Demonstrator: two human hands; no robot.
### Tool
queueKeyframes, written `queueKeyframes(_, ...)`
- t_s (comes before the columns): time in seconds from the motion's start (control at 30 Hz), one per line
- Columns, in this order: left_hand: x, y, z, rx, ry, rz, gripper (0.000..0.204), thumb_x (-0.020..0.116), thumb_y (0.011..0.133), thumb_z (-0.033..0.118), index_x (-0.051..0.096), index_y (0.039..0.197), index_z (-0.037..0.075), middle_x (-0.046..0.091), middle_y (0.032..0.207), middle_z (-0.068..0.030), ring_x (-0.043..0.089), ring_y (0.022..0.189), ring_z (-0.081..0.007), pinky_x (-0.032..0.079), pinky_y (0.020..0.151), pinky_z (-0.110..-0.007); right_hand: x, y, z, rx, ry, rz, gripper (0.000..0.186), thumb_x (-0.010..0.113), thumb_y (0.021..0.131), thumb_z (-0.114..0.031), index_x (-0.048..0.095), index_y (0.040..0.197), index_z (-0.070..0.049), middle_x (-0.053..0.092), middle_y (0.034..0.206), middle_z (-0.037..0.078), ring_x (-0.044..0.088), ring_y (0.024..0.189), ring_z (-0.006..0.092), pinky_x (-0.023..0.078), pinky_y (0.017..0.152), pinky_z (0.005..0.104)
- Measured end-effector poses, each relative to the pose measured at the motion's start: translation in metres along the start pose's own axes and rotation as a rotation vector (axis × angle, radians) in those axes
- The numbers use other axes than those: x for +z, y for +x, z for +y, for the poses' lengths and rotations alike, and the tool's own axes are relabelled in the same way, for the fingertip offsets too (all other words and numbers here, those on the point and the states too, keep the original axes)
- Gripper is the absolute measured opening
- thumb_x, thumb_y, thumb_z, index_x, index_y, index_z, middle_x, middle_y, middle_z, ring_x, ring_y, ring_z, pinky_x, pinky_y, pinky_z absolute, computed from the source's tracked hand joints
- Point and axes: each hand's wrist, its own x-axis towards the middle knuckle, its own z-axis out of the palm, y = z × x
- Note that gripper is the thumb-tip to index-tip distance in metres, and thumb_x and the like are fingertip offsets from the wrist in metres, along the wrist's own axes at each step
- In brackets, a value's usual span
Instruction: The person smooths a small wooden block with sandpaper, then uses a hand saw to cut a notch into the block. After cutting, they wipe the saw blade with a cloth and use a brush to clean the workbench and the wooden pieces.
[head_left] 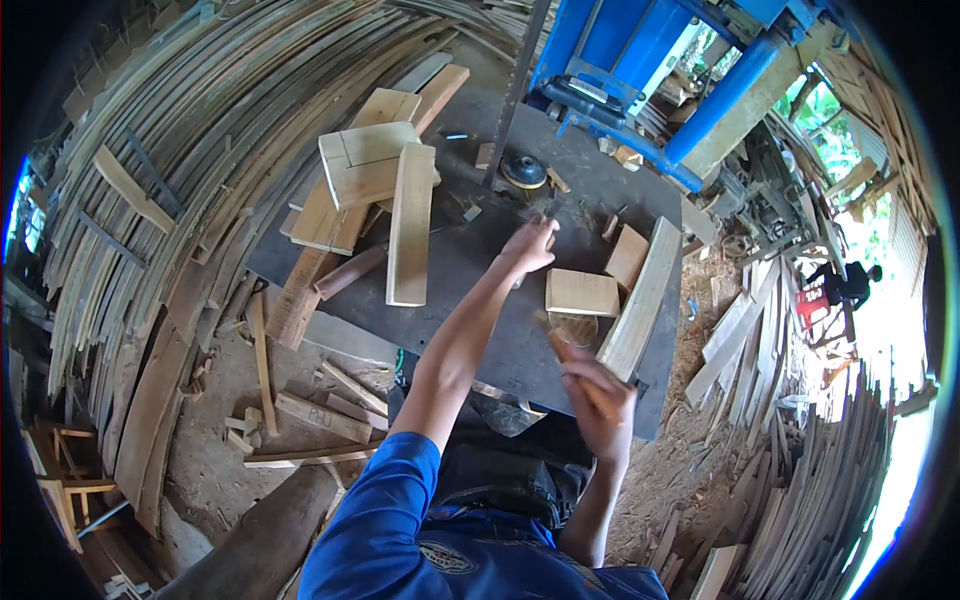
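Observation:
My left hand [530, 245] reaches forward over the dark metal table [480, 300], its fingers down near small bits by the band-saw blade; whether it grips anything I cannot tell. My right hand [600, 400] is closed around a wooden handle [557, 345] at the table's near edge, next to a rounded wood piece [577, 327]. A square wooden block [582, 293] lies just right of my left hand. A long plank [640, 300] leans along the table's right side.
A stack of light boards [372, 170] and an upright plank [410, 225] cover the table's left half. A blue machine frame [650, 70] stands behind. Bent strips of wood [200, 150] pile up at left, offcuts [315, 415] lie on the ground, and another person [850, 285] is far right.

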Motion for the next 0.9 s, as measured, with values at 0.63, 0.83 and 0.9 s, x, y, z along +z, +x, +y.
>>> queueKeyframes(0.63,-0.147,-0.116,-0.012,-0.704,0.332,0.09,0.095,0.068,0.059,0.045,0.028,0.131,-0.003,0.051,0.113,-0.0284,0.049,0.109,-0.0354,0.039,0.091,-0.041,0.071,0.016,0.03,-0.112,0.158,-0.545,0.011,0.06,0.076,-0.004,0.06,0.087,-0.004,0.064,0.095,0.01,0.061,0.085,0.0287,0.049,0.072,0.0334)
queueKeyframes(0.83,-0.146,-0.129,-0.039,-0.624,0.322,0.03,0.106,0.068,0.056,0.052,0.022,0.134,-0.002,0.042,0.124,-0.0287,0.04,0.118,-0.039,0.032,0.099,-0.041,0.075,0.028,0.021,-0.077,0.012,-0.263,0.009,0.062,0.076,-0.005,0.062,0.085,-0.005,0.064,0.094,0.01,0.063,0.083,0.0257,0.051,0.071,0.0321)
queueKeyframes(0.9,-0.147,-0.123,-0.038,-0.661,0.374,-0.097,0.112,0.069,0.056,0.056,0.017,0.136,-0.003,0.035,0.13,-0.0294,0.034,0.122,-0.0413,0.027,0.103,-0.041,0.083,0.011,0.031,-0.214,-0.081,-0.355,0.009,0.062,0.075,-0.005,0.062,0.084,-0.005,0.063,0.096,0.01,0.063,0.083,0.0261,0.051,0.071,0.0318)
